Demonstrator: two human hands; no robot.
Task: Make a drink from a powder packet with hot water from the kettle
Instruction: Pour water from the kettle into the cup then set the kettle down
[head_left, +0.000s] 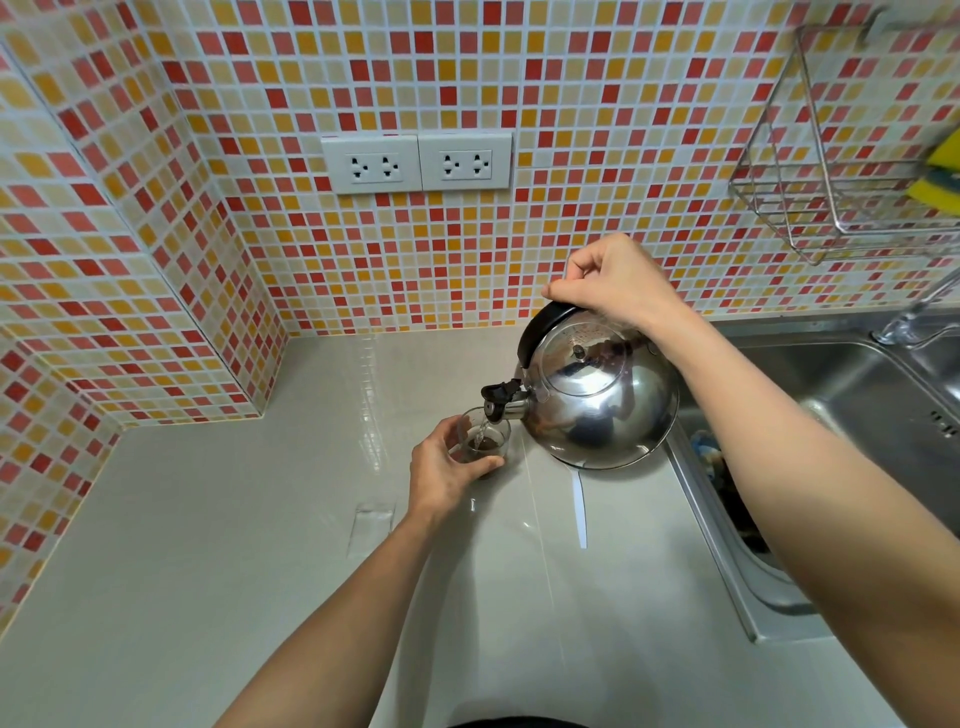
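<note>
On the tabletop (260, 519), head view: the left hand (448, 470) steadies a small glass (485, 441), fingers (480, 466) curled around its side. The right hand (615, 283), fingers closed on the black handle, tilts the kettle (597, 395) so that its spout is over the rim. A thin stream falls onto dark powder or liquid at the bottom. Judged stage: powder is in, pouring is under way; filling and stirring remain. An empty-looking clear packet (370, 525) lies nearby.
</note>
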